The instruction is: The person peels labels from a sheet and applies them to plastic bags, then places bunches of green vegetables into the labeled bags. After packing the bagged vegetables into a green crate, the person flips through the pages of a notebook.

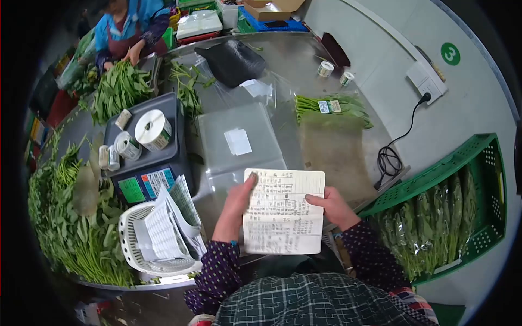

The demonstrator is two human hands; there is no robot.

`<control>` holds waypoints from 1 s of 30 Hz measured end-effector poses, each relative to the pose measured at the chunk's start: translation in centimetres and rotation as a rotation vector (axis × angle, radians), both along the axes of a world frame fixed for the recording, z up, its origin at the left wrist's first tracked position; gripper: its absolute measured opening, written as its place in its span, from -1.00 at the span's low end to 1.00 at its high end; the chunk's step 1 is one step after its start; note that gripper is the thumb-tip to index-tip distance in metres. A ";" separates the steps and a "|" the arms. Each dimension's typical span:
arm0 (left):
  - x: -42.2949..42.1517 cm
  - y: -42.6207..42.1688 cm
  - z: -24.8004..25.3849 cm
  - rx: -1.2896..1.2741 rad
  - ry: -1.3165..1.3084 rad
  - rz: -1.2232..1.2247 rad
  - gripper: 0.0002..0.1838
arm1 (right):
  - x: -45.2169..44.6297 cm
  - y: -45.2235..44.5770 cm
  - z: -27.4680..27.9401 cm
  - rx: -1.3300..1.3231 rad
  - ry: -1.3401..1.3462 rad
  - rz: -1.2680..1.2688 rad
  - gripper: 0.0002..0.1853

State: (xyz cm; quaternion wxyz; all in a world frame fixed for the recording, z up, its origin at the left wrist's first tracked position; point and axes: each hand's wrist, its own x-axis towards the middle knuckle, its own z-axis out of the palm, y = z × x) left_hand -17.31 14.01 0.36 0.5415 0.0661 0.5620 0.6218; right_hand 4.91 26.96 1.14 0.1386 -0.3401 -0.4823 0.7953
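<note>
An open notebook (284,212) with handwritten pages is held up over the table's near edge. My left hand (237,205) grips its left side, thumb on the upper page. On the right side my right hand (334,207) pinches it, thumb lying across the page. Beyond the notebook lie clear plastic bags (239,119) with small white labels (238,142) on top. A packed bundle of greens (331,106) with a label sits further back on the right. Left of my left hand, a white basket (129,239) holds folded papers (166,231).
A scale (176,127) carries label rolls (153,130). Loose greens (65,217) pile at the left. A green crate (489,212) of bagged greens stands right. Another person (122,35) handles greens at the upper left. A black cable (389,157) hangs by the wall.
</note>
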 end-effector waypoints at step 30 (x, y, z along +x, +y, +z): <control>4.0 -5.3 -6.1 0.348 -0.242 0.317 -0.69 | -0.6 -7.5 -2.6 -0.110 0.243 -0.346 -0.45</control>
